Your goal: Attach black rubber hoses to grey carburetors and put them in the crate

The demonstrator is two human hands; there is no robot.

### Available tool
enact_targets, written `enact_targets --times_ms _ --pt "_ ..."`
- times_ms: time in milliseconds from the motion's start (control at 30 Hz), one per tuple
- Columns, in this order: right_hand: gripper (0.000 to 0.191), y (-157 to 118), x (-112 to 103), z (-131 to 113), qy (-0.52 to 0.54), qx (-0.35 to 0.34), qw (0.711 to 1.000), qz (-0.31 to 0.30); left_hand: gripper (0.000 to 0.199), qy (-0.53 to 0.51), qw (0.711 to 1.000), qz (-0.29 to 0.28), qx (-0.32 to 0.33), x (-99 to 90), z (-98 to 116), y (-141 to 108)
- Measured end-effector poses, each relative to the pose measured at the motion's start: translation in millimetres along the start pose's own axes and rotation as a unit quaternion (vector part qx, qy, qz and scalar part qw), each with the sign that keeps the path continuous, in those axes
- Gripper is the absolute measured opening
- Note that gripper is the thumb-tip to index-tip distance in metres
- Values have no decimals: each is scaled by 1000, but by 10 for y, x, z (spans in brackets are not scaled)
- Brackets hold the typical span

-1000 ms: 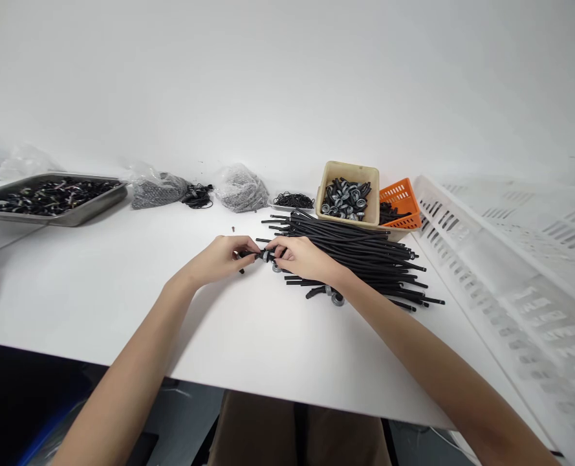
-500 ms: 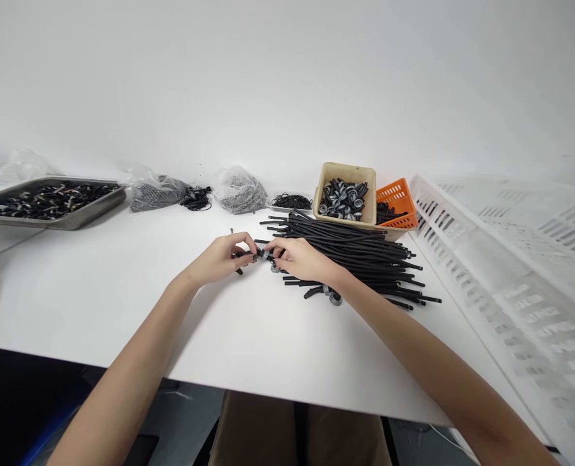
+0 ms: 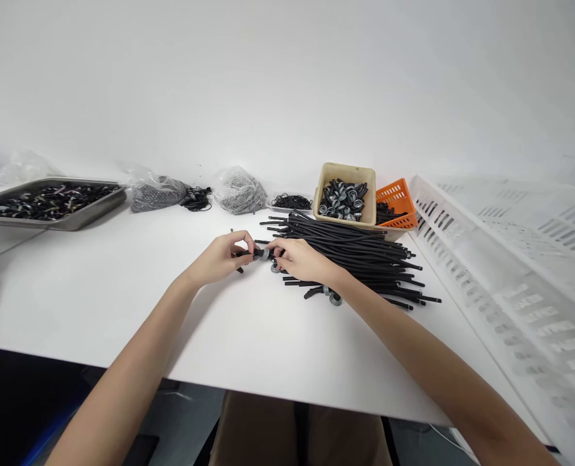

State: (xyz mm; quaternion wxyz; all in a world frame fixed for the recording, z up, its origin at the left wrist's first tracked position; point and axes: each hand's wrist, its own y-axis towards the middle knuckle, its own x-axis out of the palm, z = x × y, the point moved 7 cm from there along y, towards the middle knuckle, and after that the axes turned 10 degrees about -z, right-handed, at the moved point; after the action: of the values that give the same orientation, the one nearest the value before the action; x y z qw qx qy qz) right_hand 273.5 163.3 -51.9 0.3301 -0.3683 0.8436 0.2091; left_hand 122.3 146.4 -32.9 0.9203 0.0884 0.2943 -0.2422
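Observation:
Both of my hands are over the middle of the white table (image 3: 248, 349), fingertips close together. My left hand (image 3: 224, 257) pinches a short black tube (image 3: 244, 254). At its right end sits a grey ring-shaped fitting (image 3: 264, 254), between the two hands. From the other side, my right hand (image 3: 294, 257) has its fingers closed on a black part by that fitting, mostly hidden by the fingers. A second grey ring (image 3: 275, 266) hangs just below my right fingertips. Long black tubes (image 3: 355, 249) lie in a pile beside and behind my right hand.
Grey rings with a short black tube (image 3: 336, 299) lie under my right forearm. Behind stand a cream bin (image 3: 321, 188) of ringed parts, an orange basket (image 3: 407, 194) and plastic bags (image 3: 238, 188). A metal tray (image 3: 81, 221) is at left, a white crate (image 3: 491, 278) at right.
My fingertips have shifted very slightly around the grey fitting, which shows a little more plainly between them. The rest stays in place.

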Motion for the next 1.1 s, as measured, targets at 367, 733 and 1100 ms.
enact_targets --times_ms 367,733,1100 --pt "34 5 -9 5 27 2 1000 1 13 43 999 10 -6 2 -6 8" --pt "40 0 -38 -46 6 11 1000 2 21 64 998 10 2 9 25 5" --pt "32 -7 -75 -94 -23 0 1000 15 17 95 994 40 39 51 35 22"
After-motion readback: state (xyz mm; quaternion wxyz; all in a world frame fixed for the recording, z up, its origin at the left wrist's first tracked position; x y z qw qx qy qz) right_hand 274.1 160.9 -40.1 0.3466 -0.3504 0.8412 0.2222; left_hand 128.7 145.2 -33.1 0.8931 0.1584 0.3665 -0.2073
